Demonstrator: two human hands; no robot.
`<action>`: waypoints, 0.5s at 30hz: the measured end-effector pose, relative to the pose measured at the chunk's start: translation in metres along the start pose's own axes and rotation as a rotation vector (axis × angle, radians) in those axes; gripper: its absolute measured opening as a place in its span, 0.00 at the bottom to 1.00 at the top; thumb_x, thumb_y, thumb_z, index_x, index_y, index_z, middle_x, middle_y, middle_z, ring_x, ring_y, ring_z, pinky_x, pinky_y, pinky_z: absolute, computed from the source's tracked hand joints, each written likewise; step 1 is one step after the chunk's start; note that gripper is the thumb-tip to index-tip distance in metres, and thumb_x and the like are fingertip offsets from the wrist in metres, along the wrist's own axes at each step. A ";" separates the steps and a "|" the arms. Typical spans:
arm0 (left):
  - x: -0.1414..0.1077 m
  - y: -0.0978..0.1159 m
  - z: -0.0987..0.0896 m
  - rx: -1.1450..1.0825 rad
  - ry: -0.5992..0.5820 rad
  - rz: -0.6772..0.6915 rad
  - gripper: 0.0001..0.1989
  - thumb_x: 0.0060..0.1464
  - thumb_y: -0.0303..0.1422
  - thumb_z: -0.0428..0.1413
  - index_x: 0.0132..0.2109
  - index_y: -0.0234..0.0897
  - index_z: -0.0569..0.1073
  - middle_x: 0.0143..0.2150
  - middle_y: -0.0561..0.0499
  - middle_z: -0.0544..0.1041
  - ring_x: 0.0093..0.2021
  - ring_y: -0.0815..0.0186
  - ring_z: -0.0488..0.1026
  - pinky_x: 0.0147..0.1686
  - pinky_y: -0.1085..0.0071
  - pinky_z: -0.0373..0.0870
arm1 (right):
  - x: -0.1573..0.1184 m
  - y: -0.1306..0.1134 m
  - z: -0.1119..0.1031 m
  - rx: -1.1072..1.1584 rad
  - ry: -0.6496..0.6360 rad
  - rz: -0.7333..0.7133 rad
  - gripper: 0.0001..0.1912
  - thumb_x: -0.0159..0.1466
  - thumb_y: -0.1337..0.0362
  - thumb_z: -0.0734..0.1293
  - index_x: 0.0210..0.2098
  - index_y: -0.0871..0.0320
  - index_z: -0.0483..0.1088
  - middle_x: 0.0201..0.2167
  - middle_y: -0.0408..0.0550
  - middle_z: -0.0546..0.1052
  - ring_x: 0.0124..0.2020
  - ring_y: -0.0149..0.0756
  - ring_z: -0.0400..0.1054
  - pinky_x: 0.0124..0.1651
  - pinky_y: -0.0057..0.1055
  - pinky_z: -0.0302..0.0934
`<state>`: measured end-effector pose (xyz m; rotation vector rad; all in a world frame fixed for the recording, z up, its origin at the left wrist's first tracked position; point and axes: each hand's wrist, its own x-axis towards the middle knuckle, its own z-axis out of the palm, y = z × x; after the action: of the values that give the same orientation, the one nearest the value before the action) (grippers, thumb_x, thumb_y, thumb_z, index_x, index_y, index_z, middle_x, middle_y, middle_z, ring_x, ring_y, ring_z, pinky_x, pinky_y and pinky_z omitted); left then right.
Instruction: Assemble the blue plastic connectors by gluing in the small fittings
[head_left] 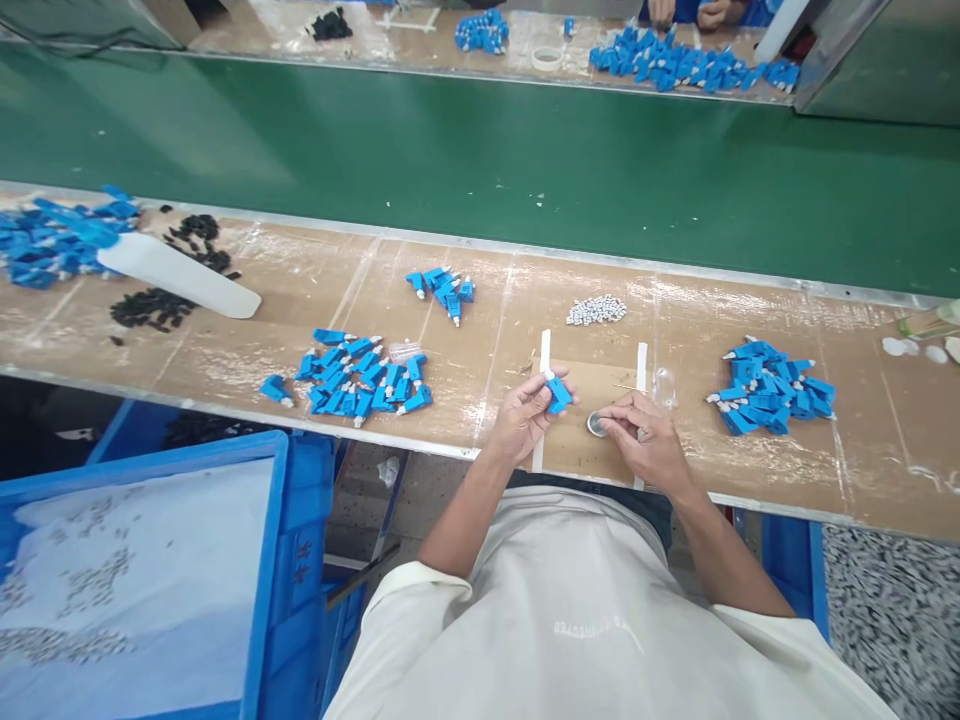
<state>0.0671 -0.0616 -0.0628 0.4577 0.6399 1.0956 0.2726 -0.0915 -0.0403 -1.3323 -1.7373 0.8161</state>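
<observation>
Our left hand (527,412) pinches a small blue connector (559,394) between thumb and fingers, just above the wooden bench (480,330). Our right hand (643,435) rests with curled fingers beside a small round silver tin (598,424), touching its edge.

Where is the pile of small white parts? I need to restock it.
In the head view, the white parts lie on the bench just beyond the hands, between two blue piles, near the green belt.
</observation>
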 end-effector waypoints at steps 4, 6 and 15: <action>-0.003 0.002 -0.002 0.000 -0.018 -0.032 0.30 0.44 0.40 0.74 0.53 0.33 0.79 0.44 0.41 0.83 0.46 0.59 0.81 0.35 0.75 0.73 | 0.000 0.001 0.000 -0.080 -0.003 -0.039 0.10 0.68 0.57 0.69 0.35 0.53 0.81 0.29 0.47 0.75 0.27 0.35 0.66 0.28 0.32 0.62; -0.003 0.002 -0.002 0.006 -0.028 -0.036 0.31 0.44 0.41 0.74 0.54 0.33 0.78 0.45 0.41 0.83 0.47 0.58 0.81 0.36 0.75 0.73 | 0.000 0.004 0.000 -0.136 0.027 -0.091 0.09 0.69 0.60 0.69 0.35 0.54 0.80 0.29 0.47 0.75 0.27 0.34 0.66 0.27 0.32 0.61; -0.003 0.001 -0.001 0.042 -0.006 -0.090 0.29 0.40 0.40 0.75 0.46 0.33 0.74 0.41 0.43 0.82 0.43 0.58 0.81 0.36 0.72 0.73 | 0.001 0.008 0.004 -0.261 0.133 -0.196 0.09 0.69 0.64 0.67 0.33 0.56 0.77 0.28 0.47 0.74 0.28 0.36 0.68 0.30 0.33 0.62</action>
<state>0.0647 -0.0634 -0.0623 0.4639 0.6735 0.9969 0.2728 -0.0888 -0.0484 -1.3238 -1.8782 0.3928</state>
